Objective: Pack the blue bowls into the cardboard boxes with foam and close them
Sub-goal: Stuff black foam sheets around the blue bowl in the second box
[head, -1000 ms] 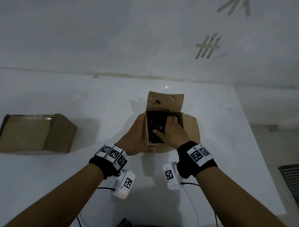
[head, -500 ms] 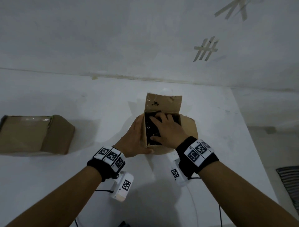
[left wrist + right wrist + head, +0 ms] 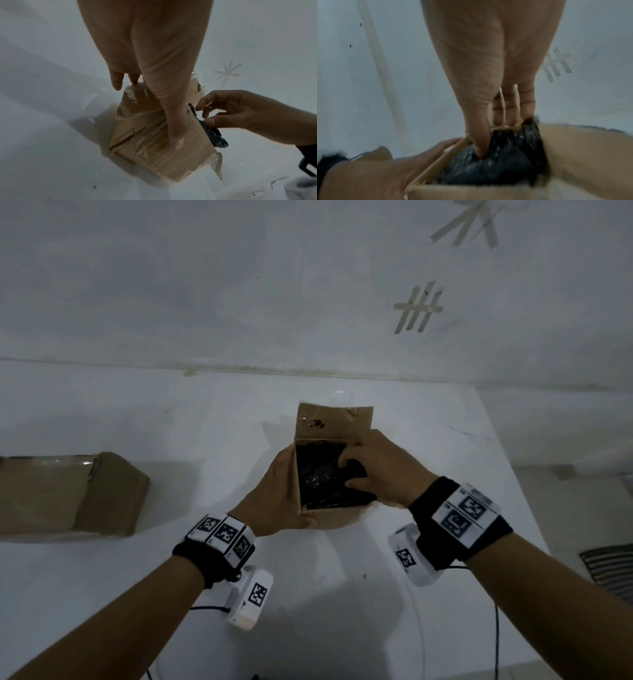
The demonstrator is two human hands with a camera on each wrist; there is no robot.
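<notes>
An open cardboard box point(image 3: 334, 421) stands mid-table with its far flap raised. Black foam point(image 3: 322, 481) fills the opening, and no blue bowl shows. My left hand point(image 3: 277, 491) wraps the box's left wall. In the left wrist view its thumb lies along the taped side of the box point(image 3: 154, 142). My right hand point(image 3: 373, 474) pinches the foam at the box's right edge. The right wrist view shows thumb and fingers dug into that foam point(image 3: 505, 162). A strip of foam point(image 3: 214, 135) sticks out past the box corner under the right hand point(image 3: 240, 112).
A second cardboard box point(image 3: 68, 494) with its flaps down lies at the far left. The white table point(image 3: 445, 594) ends at the wall behind and drops off on the right. A striped mat point(image 3: 613, 570) lies on the floor there. Thin cables trail near the front edge.
My right hand has moved from the middle of the foam to the box's right edge and now pinches the foam there. The left hand stays on the box.
</notes>
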